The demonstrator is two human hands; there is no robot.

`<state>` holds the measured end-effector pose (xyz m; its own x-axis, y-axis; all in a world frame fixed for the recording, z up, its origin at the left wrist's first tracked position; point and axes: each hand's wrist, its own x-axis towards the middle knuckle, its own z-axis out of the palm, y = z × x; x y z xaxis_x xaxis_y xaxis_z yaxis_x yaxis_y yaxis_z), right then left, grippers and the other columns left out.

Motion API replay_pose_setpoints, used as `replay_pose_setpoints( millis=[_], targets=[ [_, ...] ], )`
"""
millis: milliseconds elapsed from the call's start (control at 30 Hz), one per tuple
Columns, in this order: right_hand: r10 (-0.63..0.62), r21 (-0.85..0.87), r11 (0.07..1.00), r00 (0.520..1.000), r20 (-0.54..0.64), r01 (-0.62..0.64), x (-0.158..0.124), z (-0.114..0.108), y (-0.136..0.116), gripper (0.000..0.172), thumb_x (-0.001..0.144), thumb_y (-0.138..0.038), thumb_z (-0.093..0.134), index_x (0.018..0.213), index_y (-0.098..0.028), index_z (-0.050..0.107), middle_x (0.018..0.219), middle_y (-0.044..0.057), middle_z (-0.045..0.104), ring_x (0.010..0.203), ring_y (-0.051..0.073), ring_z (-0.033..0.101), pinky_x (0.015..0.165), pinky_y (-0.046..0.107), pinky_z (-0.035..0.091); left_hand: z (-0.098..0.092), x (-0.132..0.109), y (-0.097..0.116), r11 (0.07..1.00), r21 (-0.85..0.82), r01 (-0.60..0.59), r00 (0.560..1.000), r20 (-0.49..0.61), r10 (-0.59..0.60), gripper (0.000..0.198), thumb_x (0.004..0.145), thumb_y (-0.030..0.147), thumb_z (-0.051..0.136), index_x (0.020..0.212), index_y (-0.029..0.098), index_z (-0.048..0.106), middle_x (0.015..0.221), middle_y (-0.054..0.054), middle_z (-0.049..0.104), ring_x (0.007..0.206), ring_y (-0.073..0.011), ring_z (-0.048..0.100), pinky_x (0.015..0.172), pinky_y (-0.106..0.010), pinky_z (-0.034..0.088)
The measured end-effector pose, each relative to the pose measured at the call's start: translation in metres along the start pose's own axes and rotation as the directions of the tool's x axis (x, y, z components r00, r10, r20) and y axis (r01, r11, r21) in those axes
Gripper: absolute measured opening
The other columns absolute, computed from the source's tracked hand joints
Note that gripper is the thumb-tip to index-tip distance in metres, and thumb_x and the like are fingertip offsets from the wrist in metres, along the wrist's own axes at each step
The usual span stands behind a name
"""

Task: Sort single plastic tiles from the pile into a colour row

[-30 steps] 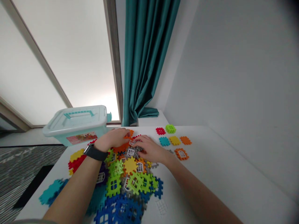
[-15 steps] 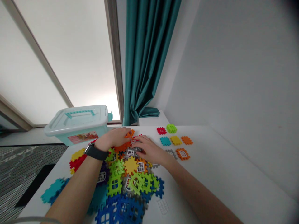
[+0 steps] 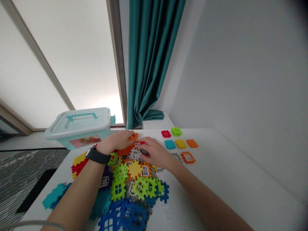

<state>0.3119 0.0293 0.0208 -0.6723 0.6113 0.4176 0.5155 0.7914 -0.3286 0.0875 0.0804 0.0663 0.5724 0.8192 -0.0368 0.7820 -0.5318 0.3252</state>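
A heap of interlocking plastic building tiles with notched edges lies between my forearms. My left hand (image 3: 118,141), with a dark watch (image 3: 97,156) at its wrist, is at the far end of the heap, fingers curled on an orange tile (image 3: 133,137). Beside it, my right hand (image 3: 155,153) pinches a dark grey tile (image 3: 144,152), mostly hidden by the fingers. Just left of those fingertips is a grey tile with a white window (image 3: 136,154). Nearer to me are a yellow tile (image 3: 134,169), lime green tiles (image 3: 140,188) and blue tiles (image 3: 130,213).
A lidded pale teal box (image 3: 84,128) stands at the back left. Right of the heap, separate tiles are laid out, among them a red tile (image 3: 166,134) and an orange window tile (image 3: 188,157). A loose white window insert (image 3: 167,211) lies near the front.
My right hand has closed its fingers on a dark grey tile, lifting its edge. The grey window tile beside it has shifted slightly. My left hand stays nearly in place.
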Motion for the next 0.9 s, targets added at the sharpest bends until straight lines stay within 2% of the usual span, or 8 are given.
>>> replay_pose_setpoints(
  millis=[100,267,400,533,767,900],
  targets=[
    [0.031,-0.010,0.999,0.999,-0.030,-0.032,-0.002,-0.009,0.006,0.020,0.086,-0.014,0.068,0.105,-0.021,0.068,0.125,0.011,0.064,0.118,0.025,0.060,0.102,0.042,0.051,-0.001,0.001,0.001,1.000,-0.031,0.005,1.000,0.021,-0.004,0.036,0.095,0.038,0.048,0.118,0.019,0.067,0.115,-0.011,0.075,0.102,-0.0244,0.070,0.091,-0.033,0.051],
    [0.143,-0.020,0.989,0.987,-0.067,-0.145,-0.009,-0.021,0.015,0.020,0.088,-0.018,0.065,0.108,-0.021,0.068,0.109,0.008,0.074,0.102,0.023,0.068,0.094,0.039,0.053,-0.005,0.000,0.016,0.975,-0.206,-0.085,0.994,0.043,0.096,0.036,0.098,0.042,0.043,0.119,0.020,0.062,0.109,-0.008,0.075,0.096,-0.0222,0.069,0.087,-0.033,0.051],
    [0.218,-0.011,0.975,0.969,-0.114,-0.221,-0.012,-0.028,0.017,0.022,0.089,-0.021,0.064,0.111,-0.022,0.069,0.102,0.006,0.077,0.094,0.022,0.071,0.088,0.037,0.054,-0.005,0.002,0.027,0.943,-0.303,-0.135,0.989,0.015,0.147,0.035,0.097,0.044,0.047,0.120,0.020,0.060,0.104,-0.006,0.075,0.093,-0.0209,0.068,0.086,-0.032,0.051],
    [0.213,0.035,0.977,0.959,-0.187,-0.210,-0.012,-0.033,0.018,0.021,0.090,-0.020,0.063,0.110,-0.022,0.068,0.103,0.006,0.077,0.090,0.020,0.072,0.085,0.034,0.054,-0.002,0.007,0.028,0.907,-0.382,-0.179,0.984,-0.062,0.168,0.028,0.096,0.039,0.050,0.112,0.021,0.063,0.102,-0.005,0.072,0.091,-0.0199,0.066,0.085,-0.033,0.050],
    [0.183,0.052,0.983,0.950,-0.252,-0.175,-0.011,-0.035,0.021,0.018,0.091,-0.020,0.062,0.109,-0.022,0.066,0.101,0.006,0.075,0.093,0.021,0.070,0.086,0.035,0.055,-0.002,0.009,0.031,0.834,-0.518,-0.192,0.977,-0.185,0.110,0.025,0.093,0.033,0.054,0.113,0.021,0.062,0.088,-0.001,0.066,0.080,-0.0162,0.061,0.077,-0.031,0.050],
    [0.081,-0.020,0.996,0.951,-0.299,-0.091,-0.012,-0.036,0.019,0.025,0.095,-0.016,0.054,0.118,-0.021,0.062,0.111,0.010,0.069,0.103,0.022,0.066,0.092,0.038,0.054,-0.003,0.008,0.033,0.733,-0.650,-0.201,0.976,-0.198,0.092,0.031,0.090,0.032,0.058,0.119,0.019,0.057,0.082,0.002,0.060,0.074,-0.0140,0.057,0.073,-0.030,0.047]
  ],
)
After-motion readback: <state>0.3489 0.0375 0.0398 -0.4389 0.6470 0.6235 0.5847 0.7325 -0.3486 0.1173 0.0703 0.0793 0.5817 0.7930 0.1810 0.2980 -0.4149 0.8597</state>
